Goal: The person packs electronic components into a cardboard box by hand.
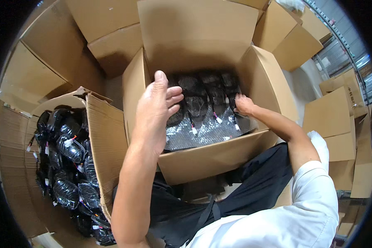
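Note:
An open cardboard box (211, 162) stands in front of me. Inside it, black plastic-wrapped parts (196, 105) lie side by side, their cables ending in small white connectors (218, 120). Clear bubble wrap (185, 139) lies under them and shows along the near side. My left hand (155, 109) is raised over the box's left side, thumb up and fingers a little bent, with nothing in it. At the right end of the row, my right hand (244, 104) reaches in, its fingers bent against the rightmost black wrapped part (231, 89); the fingertips are partly hidden.
On my left, a tall open carton (107, 153) holds a heap of similar black wrapped parts (68, 165) with loose cables. More cardboard boxes (111, 37) stand behind and at the right (330, 124). The open box's back flap (198, 25) stands upright.

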### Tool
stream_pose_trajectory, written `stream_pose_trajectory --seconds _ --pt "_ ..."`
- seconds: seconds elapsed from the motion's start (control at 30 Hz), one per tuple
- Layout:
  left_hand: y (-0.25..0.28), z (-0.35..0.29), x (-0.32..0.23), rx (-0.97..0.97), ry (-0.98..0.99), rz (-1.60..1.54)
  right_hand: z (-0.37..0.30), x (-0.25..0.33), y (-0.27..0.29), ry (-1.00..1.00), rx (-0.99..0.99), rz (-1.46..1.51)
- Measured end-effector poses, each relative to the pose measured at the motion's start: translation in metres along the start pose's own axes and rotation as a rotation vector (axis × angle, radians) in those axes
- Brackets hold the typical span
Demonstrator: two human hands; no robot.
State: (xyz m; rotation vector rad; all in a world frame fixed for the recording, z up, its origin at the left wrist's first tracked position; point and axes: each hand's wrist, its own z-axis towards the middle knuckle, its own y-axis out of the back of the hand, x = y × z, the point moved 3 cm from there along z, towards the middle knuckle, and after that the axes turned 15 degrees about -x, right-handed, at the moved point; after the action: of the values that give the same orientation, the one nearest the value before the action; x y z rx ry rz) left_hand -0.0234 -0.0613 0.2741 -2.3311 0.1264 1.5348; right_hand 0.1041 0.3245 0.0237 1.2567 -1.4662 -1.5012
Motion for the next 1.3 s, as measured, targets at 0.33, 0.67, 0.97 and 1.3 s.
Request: stream_pose_trajectory --seconds 0.33,0.67,0.97,1.3 --pt "-0.015 0.022 0.040 -0.049 -0.282 0.215 0.007 0.103 0.062 0.573 -0.091 0.032" --pt "0.113 -0.076 -0.050 -0.151 -0.659 0.639 0.008 0.070 0.083 0.347 -0.003 0.408" --pt "0.401 -0.047 -0.032 -0.883 -0.481 1.458 -0.096 0.130 0.196 0.407 0.225 0.975" --pt "0.441 0.046 -0.047 -1.060 -0.401 1.714 -0.114 0.167 0.182 0.522 0.202 0.606"
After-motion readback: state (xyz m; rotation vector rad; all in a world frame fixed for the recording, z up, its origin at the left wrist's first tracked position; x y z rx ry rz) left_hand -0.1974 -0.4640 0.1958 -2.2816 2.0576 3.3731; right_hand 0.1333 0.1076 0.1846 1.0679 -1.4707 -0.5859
